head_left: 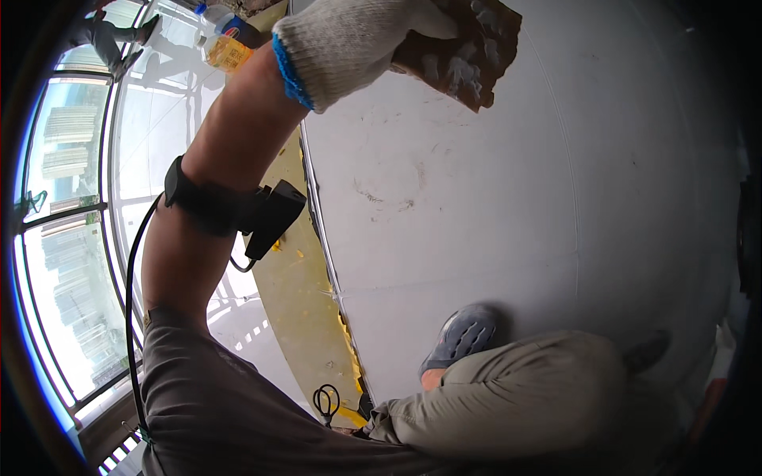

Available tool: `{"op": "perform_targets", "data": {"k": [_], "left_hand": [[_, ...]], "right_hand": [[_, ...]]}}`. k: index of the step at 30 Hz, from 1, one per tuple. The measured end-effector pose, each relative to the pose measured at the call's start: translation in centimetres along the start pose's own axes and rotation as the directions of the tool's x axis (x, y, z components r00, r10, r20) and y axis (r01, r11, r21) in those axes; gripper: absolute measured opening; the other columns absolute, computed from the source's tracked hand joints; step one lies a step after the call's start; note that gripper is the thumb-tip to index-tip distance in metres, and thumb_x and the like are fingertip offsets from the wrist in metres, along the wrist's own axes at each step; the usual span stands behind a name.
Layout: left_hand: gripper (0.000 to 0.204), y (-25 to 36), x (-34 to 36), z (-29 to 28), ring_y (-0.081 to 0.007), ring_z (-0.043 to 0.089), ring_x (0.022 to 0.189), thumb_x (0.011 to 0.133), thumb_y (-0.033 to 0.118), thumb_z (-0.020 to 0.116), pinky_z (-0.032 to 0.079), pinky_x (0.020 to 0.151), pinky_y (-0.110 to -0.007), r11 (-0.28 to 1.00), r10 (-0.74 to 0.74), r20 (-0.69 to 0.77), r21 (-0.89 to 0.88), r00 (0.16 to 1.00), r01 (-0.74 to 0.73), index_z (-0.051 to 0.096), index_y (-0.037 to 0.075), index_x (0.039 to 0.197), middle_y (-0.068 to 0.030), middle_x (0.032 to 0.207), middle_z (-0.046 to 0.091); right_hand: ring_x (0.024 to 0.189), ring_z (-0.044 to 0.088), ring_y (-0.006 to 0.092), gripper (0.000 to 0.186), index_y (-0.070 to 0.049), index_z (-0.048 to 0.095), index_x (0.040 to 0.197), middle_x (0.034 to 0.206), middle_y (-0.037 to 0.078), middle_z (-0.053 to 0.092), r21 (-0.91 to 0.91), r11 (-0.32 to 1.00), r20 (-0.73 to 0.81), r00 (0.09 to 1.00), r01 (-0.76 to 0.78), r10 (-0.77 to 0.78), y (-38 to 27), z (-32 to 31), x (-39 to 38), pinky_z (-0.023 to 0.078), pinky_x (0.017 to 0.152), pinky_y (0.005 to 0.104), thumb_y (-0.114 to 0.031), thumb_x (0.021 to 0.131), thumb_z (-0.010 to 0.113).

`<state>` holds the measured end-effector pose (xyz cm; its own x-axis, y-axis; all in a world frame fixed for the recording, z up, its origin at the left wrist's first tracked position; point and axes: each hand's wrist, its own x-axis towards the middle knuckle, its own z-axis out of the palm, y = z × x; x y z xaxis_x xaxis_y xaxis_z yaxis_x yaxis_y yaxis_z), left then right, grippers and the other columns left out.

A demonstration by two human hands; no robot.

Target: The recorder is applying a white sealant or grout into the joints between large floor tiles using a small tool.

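My left hand (357, 47), in a white knit glove with a blue cuff, is stretched out at the top of the view. Its fingers are closed on a flat brown piece (468, 55) with ragged edges and whitish smears; I cannot make out its material. The piece is over a pale grey floor surface (444, 238) with dark scuff marks. A black device (274, 222) is strapped round my left forearm, with a cable running down to my clothing. My right hand is out of view.
A yellowish strip (298, 317) with a torn yellow edge runs beside the grey surface. Two bottles (226, 54) stand at the upper left, near another person's legs (107, 40). Windows line the left. My bent knee (524, 389) and grey clog (464, 333) are below. A black loop (325, 399) lies on the strip.
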<state>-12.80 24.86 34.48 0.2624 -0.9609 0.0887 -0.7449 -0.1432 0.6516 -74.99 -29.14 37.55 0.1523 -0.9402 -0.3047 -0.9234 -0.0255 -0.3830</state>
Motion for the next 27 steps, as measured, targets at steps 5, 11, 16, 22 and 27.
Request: {"op": "perform_targets", "data": {"k": [5, 11, 16, 22, 27], "left_hand": [[0.027, 2.4, 0.3, -0.5, -0.0299, 0.077, 0.106, 0.1, -0.002, 0.062, 0.064, 0.091, -0.031, 0.869, -0.296, -0.105, -0.443, 0.949, 0.222, 0.069, 0.0, 0.127, -0.0181, 0.115, 0.074], [0.031, 4.5, 2.6, 7.1, -0.0323, 0.079, 0.101, 0.105, 0.005, 0.056, 0.067, 0.093, -0.04, 0.653, -0.27, 0.054, -0.724, 0.961, 0.224, 0.063, -0.009, 0.131, -0.0223, 0.115, 0.076], [0.063, 6.3, 1.9, 9.6, -0.0291, 0.072, 0.118, 0.095, 0.017, 0.055, 0.058, 0.104, -0.04, 0.568, -0.644, -0.058, -0.704, 0.763, 0.426, 0.047, -0.006, 0.153, -0.0208, 0.134, 0.068], [0.051, 6.3, 2.9, 14.0, -0.0351, 0.061, 0.129, 0.099, 0.004, 0.058, 0.051, 0.111, -0.048, 0.356, -0.707, 0.028, -0.849, 0.707, 0.39, 0.049, -0.01, 0.148, -0.0216, 0.141, 0.061], [0.053, 4.7, 0.3, 16.1, -0.0357, 0.06, 0.128, 0.095, 0.0, 0.058, 0.052, 0.109, -0.046, 0.254, -0.837, -0.03, -0.906, 0.547, 0.338, 0.051, -0.009, 0.146, -0.0217, 0.138, 0.06]], "right_hand": [[0.053, 0.037, 0.0017, 0.043, -0.014, 0.066, 0.148, 0.07, -0.011, 0.053, 0.022, 0.927, 0.155, 0.915, 0.374, -0.372, 8.4, 6.2, 11.6, 0.032, 0.047, 0.0232, -0.013, 0.106, 0.06], [0.061, 0.043, 0.0006, 0.04, -0.008, 0.071, 0.141, 0.072, -0.013, 0.052, 0.094, 0.99, 0.42, 0.897, 0.105, -0.135, -2.0, 19.7, -7.9, 0.039, 0.055, 0.0221, -0.009, 0.102, 0.066], [0.067, 0.052, 0.0095, 0.037, -0.003, 0.07, 0.138, 0.074, 0.001, 0.061, 0.329, 0.719, 0.343, 0.632, 0.612, -0.695, -0.3, 33.1, -8.7, 0.047, 0.065, 0.0264, -0.008, 0.101, 0.068], [0.072, 0.064, 0.029, 0.033, -0.008, 0.071, 0.133, 0.08, 0.016, 0.064, 0.004, 0.69, 0.376, 0.639, 0.723, -0.671, -2.4, 32.4, -7.9, 0.054, 0.067, 0.0453, -0.011, 0.101, 0.063], [0.083, 0.071, 0.0372, 0.037, -0.007, 0.066, 0.137, 0.092, 0.02, 0.069, -0.078, 0.652, 0.519, 0.589, 0.754, -0.62, -3.4, 34.2, -7.6, 0.06, 0.074, 0.0496, -0.016, 0.103, 0.059]]}}
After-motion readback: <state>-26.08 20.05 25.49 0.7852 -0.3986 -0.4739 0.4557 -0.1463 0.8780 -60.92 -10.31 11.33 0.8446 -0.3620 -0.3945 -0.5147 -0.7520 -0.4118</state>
